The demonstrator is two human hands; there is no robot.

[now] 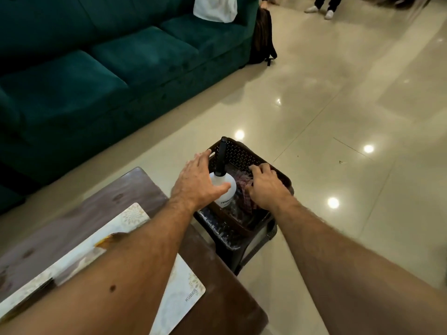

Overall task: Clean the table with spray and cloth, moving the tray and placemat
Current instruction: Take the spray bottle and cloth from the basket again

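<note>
Left hand [197,180] spread over spray bottle [223,189] (basketed); right hand [264,186] clutches cloth [243,183].

- We see the bench [135,189] as dark brown wood with a dull, faintly smudged top.
- We read the placemat [176,286] as smooth sheet, pale with a light sheen and a printed leaf pattern.
- The basket [244,153] looks to us like dark moulded plastic, its walls perforated in a lattice.
- The spray bottle [226,189] has a white, smooth plastic body and a black plastic trigger head.
- The cloth [244,187] in the basket looks like soft woven fabric, checked in dark red.
- The stool [242,240] under the basket is dark plastic wrapped in crinkled clear film.
- We see the floor [338,117] as glossy cream tile mirroring lamps.
- The sofa [96,76] is matt teal velvet.
</note>
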